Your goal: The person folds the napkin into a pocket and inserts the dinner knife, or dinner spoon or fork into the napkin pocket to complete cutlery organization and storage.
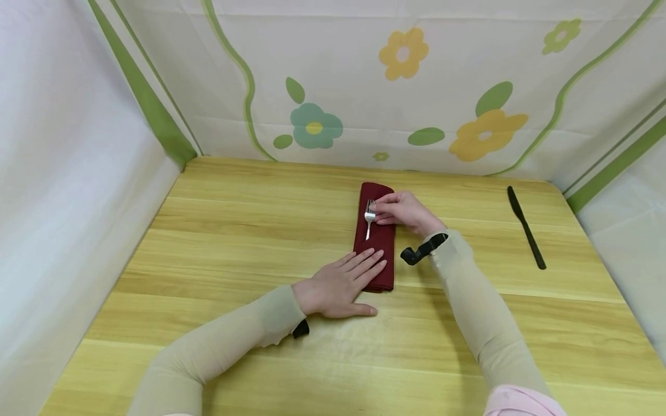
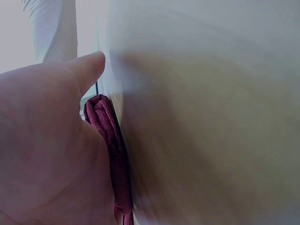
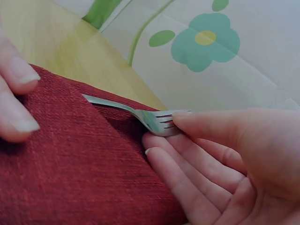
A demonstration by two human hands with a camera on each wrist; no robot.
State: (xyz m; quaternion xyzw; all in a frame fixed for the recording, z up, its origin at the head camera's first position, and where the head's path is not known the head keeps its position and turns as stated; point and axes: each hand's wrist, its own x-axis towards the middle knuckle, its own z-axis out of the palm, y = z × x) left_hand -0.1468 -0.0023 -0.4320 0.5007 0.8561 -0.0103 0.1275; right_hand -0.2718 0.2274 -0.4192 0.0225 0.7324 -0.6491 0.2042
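A dark red cloth napkin (image 1: 382, 237), folded into a long narrow strip, lies on the wooden table. A silver fork (image 1: 369, 217) sticks out of a fold in it, tines toward the far side; its handle end is hidden inside the cloth. My right hand (image 1: 408, 211) pinches the fork's tines between thumb and fingers, as the right wrist view shows with the fork head (image 3: 157, 121). Flat on the napkin's near part rests my left hand (image 1: 346, 284), fingers straight and thumb spread onto the table. In the left wrist view the rolled napkin edge (image 2: 112, 145) lies beside the palm.
A black table knife (image 1: 526, 228) lies on the wooden table (image 1: 234, 231) to the right, apart from both hands. A white cloth wall (image 1: 354, 75) with printed flowers stands behind the table, and white side walls flank it.
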